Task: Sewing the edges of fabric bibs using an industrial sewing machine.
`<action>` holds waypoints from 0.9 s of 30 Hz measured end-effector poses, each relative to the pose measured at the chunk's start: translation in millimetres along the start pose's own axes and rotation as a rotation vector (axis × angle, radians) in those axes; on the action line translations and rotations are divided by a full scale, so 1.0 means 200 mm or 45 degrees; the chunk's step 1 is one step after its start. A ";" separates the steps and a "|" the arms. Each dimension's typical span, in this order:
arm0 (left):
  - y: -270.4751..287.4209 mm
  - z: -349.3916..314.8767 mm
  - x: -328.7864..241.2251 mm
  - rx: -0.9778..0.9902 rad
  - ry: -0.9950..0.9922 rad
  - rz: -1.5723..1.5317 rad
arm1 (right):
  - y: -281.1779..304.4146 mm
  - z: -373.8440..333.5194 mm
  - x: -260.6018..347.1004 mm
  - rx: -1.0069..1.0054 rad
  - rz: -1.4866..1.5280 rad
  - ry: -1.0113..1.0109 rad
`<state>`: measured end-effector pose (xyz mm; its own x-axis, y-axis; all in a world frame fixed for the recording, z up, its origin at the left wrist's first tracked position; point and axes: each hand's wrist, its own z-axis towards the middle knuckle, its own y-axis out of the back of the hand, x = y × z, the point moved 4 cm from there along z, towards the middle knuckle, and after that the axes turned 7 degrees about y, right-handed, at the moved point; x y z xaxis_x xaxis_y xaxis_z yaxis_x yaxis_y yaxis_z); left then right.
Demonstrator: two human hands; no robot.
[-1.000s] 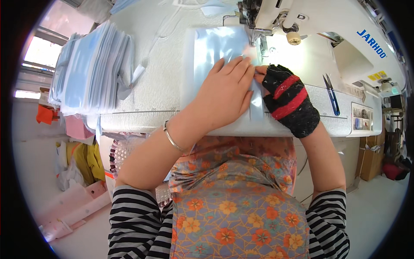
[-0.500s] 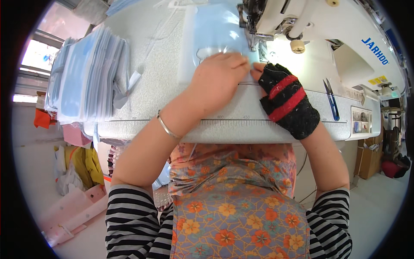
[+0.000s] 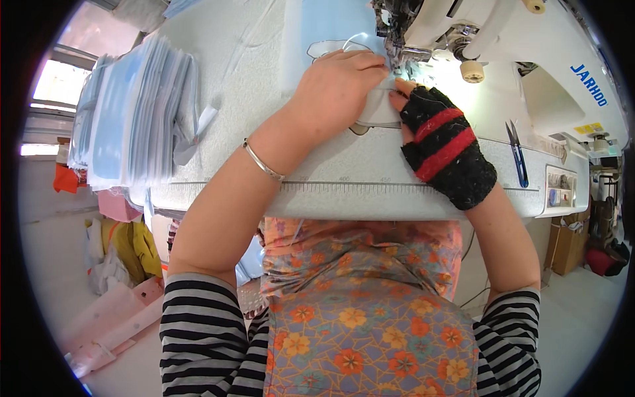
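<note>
A light blue sheet (image 3: 324,23) with a whitish, see-through border lies flat on the sewing machine's bed, its right edge at the presser foot (image 3: 399,63). My bare left hand (image 3: 340,86) rests flat on the near part of the sheet, fingers stretched toward the foot, hiding some of it. A printed oval outline shows on the blue beyond its knuckles. My right hand (image 3: 444,145), in a black fingerless glove with red stripes, lies just right of the sheet's edge. Its bare fingertips reach close to the foot, slightly apart, with nothing visible between them.
The white sewing machine (image 3: 562,73) fills the upper right, lit at its needle. Blue-handled thread snips (image 3: 518,155) lie right of my glove, near a small parts tray (image 3: 561,188). A thick stack of blue and white sheets (image 3: 132,112) stands at left. A ruler strip (image 3: 317,188) runs along the front edge.
The sheet and my left hand have slid away from me toward the back of the bed. A curved seam on the bed now shows below my left hand. My right hand has shifted slightly.
</note>
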<state>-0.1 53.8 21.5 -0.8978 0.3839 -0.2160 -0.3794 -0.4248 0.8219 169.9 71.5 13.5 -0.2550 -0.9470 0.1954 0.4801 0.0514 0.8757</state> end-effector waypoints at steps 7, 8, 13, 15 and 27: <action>0.01 -0.01 -0.01 0.043 -0.028 0.117 | 0.02 0.00 0.01 -0.019 -0.015 -0.004; 0.01 -0.01 -0.01 0.043 -0.035 0.120 | 0.02 0.01 0.01 -0.012 -0.020 0.003; 0.06 -0.02 -0.11 0.204 0.170 0.140 | -0.01 -0.02 -0.07 -0.067 0.011 -0.076; 0.09 0.02 -0.15 0.392 0.159 0.186 | -0.02 -0.05 -0.12 -0.074 0.032 -0.164; 0.03 -0.13 -0.25 0.169 0.124 0.172 | 0.02 -0.05 -0.07 -0.103 0.045 0.078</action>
<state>37.7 11.0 24.1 -0.9583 0.2468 -0.1441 -0.2273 -0.3525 0.9078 184.4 81.8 9.2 -0.1859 -0.9629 0.1958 0.5546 0.0617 0.8298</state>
